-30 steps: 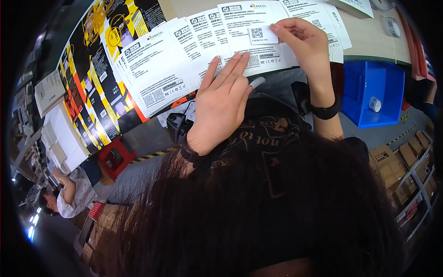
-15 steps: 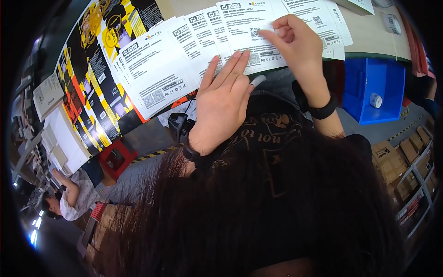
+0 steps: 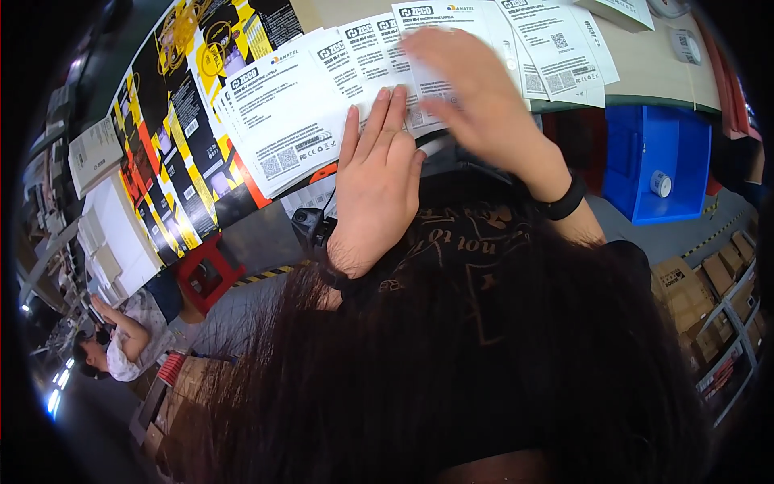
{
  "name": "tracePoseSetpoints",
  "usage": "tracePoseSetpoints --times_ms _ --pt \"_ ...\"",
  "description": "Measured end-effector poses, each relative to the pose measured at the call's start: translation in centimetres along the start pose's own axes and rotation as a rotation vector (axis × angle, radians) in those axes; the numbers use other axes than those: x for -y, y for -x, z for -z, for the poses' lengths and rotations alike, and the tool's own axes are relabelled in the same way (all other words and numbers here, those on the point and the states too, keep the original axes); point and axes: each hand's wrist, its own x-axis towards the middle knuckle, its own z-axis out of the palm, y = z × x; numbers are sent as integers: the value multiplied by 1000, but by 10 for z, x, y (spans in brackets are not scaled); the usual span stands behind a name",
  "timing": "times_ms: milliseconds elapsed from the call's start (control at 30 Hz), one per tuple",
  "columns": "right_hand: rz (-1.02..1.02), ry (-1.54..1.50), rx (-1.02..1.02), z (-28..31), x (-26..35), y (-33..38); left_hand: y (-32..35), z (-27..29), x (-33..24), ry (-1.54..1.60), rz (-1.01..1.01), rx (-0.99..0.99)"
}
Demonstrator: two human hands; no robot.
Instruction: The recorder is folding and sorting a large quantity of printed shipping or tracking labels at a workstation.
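White printed sheets (image 3: 294,109) lie overlapped in a row along the table edge. My left hand (image 3: 377,169) rests flat on them, its fingers stretched out and pointing away from me. Just to its right, my right hand (image 3: 484,105) is over another printed sheet (image 3: 482,14). Motion blurs that hand, but its fingers reach out leftward with the thumb apart, and nothing shows in it. It hides most of the sheet beneath. Further right lie more printed sheets (image 3: 556,48).
Black and yellow printed packaging sheets (image 3: 173,153), with yellow bands (image 3: 181,36) on top, lie at left. A blue bin (image 3: 625,165) holding a white roll (image 3: 661,185) stands below the table's right edge. Another roll (image 3: 685,47) is on the table. A person (image 3: 133,347) works at far left.
My right hand has swung left across the sheet, its fingers going from a pinch to stretched out. My left hand stays flat on the sheets. The view has shifted slightly.
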Motion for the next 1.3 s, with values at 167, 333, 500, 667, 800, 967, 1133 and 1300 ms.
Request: tracePoseSetpoints --times_ms 167,333,500,667,800,967,1133,1300 --pt "-100 104 365 11 13 3 -2 3 -3 -11 15 -2" --pt "-172 306 335 45 -5 13 -1 6 -2 45 27 -26" --pt "-280 -202 143 43 6 17 -1 11 -1 216 0 -104" --pt "-376 -547 372 37 23 9 2 18 2 787 18 -254" --pt "-592 -705 513 36 26 9 1 25 -5 1178 320 -273" --pt "-628 -702 314 33 32 12 -12 17 -6 946 63 -637" --pt "-502 -619 251 35 33 11 -13 18 -5 580 63 -450" --pt "-499 -618 110 34 40 6 -14 13 -7 782 206 -350"
